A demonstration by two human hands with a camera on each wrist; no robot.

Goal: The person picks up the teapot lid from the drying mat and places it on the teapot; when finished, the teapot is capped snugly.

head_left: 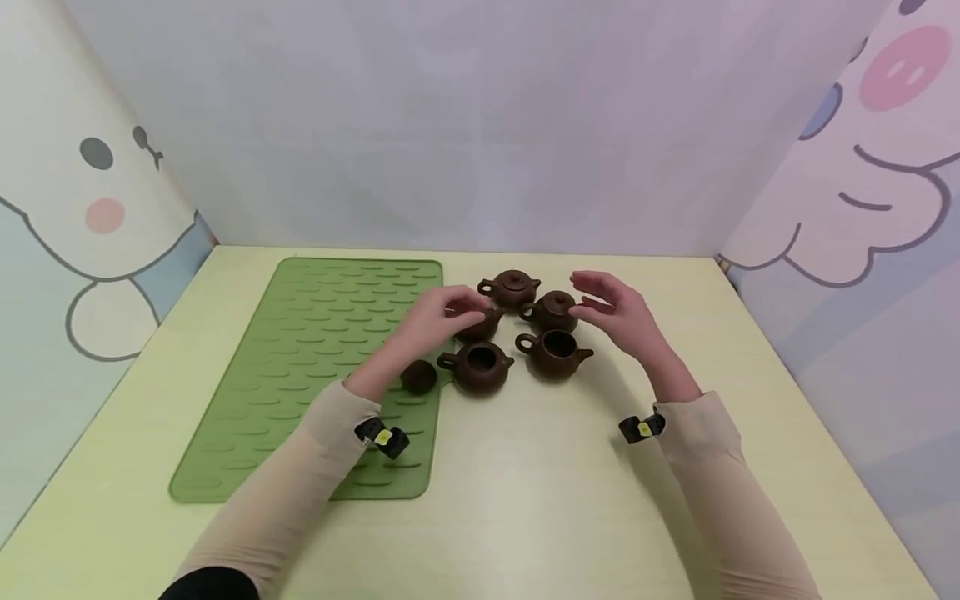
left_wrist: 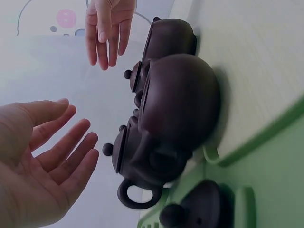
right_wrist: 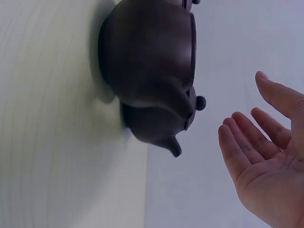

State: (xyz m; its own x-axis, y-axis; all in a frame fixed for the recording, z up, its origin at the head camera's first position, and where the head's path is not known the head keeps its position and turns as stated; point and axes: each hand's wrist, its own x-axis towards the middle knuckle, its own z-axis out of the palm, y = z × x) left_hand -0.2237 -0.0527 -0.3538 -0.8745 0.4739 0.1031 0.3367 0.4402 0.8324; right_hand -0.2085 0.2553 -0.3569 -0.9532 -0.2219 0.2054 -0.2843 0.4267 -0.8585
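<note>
Several small dark brown teapots stand close together on the table. My left hand (head_left: 442, 317) hovers by the left lidded teapot (head_left: 480, 325), partly covering it; the left wrist view shows its fingers (left_wrist: 71, 156) relaxed and holding nothing. My right hand (head_left: 626, 321), also empty and apart from the pots, is raised right of another lidded teapot (head_left: 555, 310). A third lidded teapot (head_left: 512, 288) stands behind. In front are two lidless teapots, one on the left (head_left: 481, 377) and one on the right (head_left: 557, 365). A loose lid (head_left: 418, 377) lies on the green mat's right part.
The ribbed green mat (head_left: 300, 350) covers the left part of the pale table (head_left: 540, 500), reaching close to the left teapots. A pale wall panel (head_left: 465, 125) rises behind the table, with cartoon-printed panels at both sides.
</note>
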